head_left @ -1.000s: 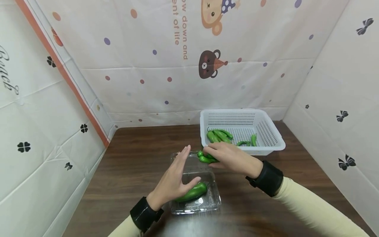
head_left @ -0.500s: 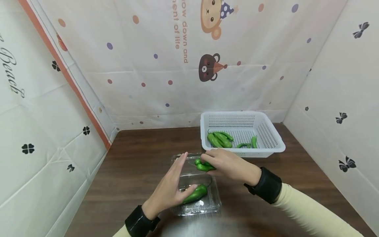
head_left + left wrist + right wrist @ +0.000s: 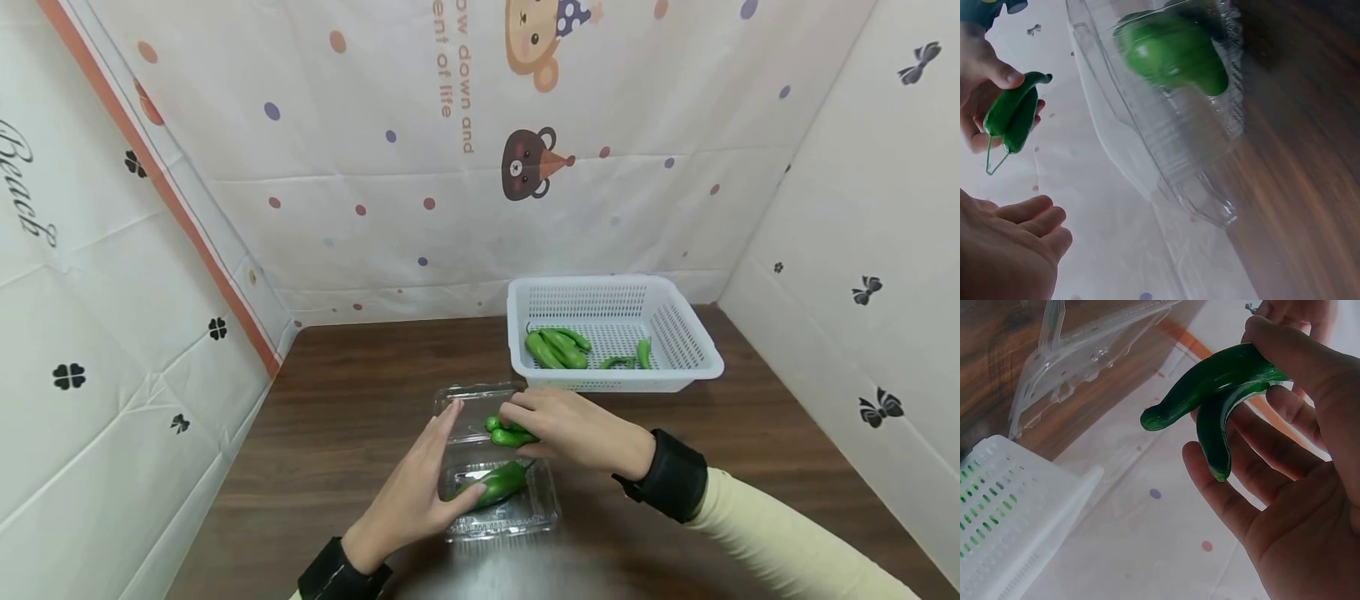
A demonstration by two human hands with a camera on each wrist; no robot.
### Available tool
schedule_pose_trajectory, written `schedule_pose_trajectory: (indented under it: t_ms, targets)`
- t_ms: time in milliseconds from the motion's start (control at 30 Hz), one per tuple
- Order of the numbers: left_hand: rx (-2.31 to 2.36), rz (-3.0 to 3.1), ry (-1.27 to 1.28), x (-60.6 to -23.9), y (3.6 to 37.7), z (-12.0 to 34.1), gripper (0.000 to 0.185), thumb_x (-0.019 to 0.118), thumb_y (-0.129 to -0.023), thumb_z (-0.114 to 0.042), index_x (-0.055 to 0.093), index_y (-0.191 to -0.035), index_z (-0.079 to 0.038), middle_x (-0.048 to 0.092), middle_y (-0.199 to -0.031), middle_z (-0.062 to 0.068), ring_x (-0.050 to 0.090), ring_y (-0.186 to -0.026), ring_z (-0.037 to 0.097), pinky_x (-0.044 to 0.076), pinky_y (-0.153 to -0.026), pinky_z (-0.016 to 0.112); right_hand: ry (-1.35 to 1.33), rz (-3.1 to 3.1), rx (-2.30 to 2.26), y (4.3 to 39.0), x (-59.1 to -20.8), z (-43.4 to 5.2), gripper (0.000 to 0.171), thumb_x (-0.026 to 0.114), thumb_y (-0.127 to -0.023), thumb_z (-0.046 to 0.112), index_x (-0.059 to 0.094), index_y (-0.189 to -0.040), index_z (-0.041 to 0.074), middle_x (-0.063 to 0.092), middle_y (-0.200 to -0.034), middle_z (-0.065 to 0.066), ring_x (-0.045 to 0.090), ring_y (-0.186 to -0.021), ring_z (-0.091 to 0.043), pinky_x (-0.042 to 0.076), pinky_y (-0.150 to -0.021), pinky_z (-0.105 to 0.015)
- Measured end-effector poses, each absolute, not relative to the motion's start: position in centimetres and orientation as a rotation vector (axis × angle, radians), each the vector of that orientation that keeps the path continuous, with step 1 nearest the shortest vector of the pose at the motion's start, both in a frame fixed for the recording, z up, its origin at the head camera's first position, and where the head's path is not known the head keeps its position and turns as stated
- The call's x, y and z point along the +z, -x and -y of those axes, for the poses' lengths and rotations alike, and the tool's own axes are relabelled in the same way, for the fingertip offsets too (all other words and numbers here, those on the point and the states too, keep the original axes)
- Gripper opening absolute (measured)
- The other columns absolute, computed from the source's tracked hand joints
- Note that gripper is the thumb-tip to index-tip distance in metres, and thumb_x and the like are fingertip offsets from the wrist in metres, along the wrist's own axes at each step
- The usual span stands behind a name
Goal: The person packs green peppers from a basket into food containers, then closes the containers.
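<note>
Head view: near the centre of the frame, the right hand (image 3: pixel 577 429) pinches two small green peppers (image 3: pixel 508 432) between thumb and fingers, holding them above the open clear plastic clamshell box (image 3: pixel 498 518) on the brown table (image 3: pixel 352 392). The left hand (image 3: pixel 420 492), fingers straight and relaxed, rests against the box's left side, its thumb near the larger green pepper (image 3: pixel 498 485) already lying in the tray half. In the upper right, a white perforated basket (image 3: pixel 697 350) holds several more peppers (image 3: pixel 557 347).

Left wrist view: the box (image 3: pixel 1172 125) fills the upper middle, with the large pepper (image 3: pixel 1172 53) inside; at the left edge the other hand's fingers (image 3: pixel 985 65) grip the two small peppers (image 3: pixel 1011 112). The left hand's fingers (image 3: pixel 1029 215) lie loosely open at the lower left, holding nothing.

Right wrist view: thumb and fingers (image 3: pixel 1291 356) clamp the pair of peppers (image 3: pixel 1216 400), which cross one another; the box's lid (image 3: pixel 1079 369) is at the upper left, the basket (image 3: pixel 1004 506) at the lower left.

The pinch looks light, so one pepper could slip out and fall beside the tray. The thin box may also slide or tip if the left hand's contact is too light.
</note>
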State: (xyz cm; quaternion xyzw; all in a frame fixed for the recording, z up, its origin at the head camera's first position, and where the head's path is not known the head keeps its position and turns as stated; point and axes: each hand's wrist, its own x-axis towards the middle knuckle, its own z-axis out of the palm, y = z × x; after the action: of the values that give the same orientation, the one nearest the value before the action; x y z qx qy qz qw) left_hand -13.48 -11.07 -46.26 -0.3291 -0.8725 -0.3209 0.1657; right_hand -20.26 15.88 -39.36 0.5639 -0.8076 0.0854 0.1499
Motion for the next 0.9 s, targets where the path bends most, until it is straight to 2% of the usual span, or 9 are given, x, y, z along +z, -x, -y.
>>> schedule_pose_trajectory:
  t_ms: [200,400,733,900]
  targets:
    - [-0.885,2.487,0.931,-46.5,13.2,11.7,0.103,0.073,-0.093,-0.048,0.014,-0.164,-0.004,0.024,-0.168,0.013,0.032,-0.151,0.035,0.032,-0.118,0.056,-1.634,2.335,0.214,19.9,-39.3,-15.4,0.046,0.09,-0.08,0.03,0.058,-0.11,0.016,0.055,-0.095,0.006,0.05,-0.082,-0.011,0.049,-0.073,-0.031]
    - [-0.867,2.497,0.93,-46.9,12.7,12.1,0.103,0.075,-0.092,-0.047,0.016,-0.163,-0.001,0.024,-0.168,0.013,0.034,-0.149,0.035,0.033,-0.118,0.055,-1.66,2.317,0.179,19.5,-40.0,-14.7,0.043,0.089,-0.081,0.032,0.058,-0.107,0.017,0.056,-0.093,0.008,0.053,-0.082,-0.009,0.05,-0.073,-0.028]
    - [-0.848,2.552,0.915,-47.8,12.3,12.6,0.107,0.075,-0.091,-0.05,0.012,-0.165,-0.006,0.024,-0.168,0.012,0.036,-0.149,0.033,0.033,-0.118,0.056,-1.718,2.342,0.163,19.0,-41.5,-13.9,0.047,0.089,-0.081,0.034,0.058,-0.111,0.018,0.06,-0.094,0.007,0.057,-0.082,-0.008,0.051,-0.07,-0.028]
    - [-0.854,2.585,0.904,-48.1,12.1,12.9,0.11,0.076,-0.089,-0.052,0.01,-0.166,-0.01,0.023,-0.169,0.009,0.035,-0.15,0.029,0.032,-0.118,0.054,-1.733,2.377,0.111,18.8,-42.0,-13.6,0.048,0.087,-0.083,0.037,0.058,-0.116,0.017,0.064,-0.099,0.005,0.06,-0.086,-0.01,0.053,-0.074,-0.028]
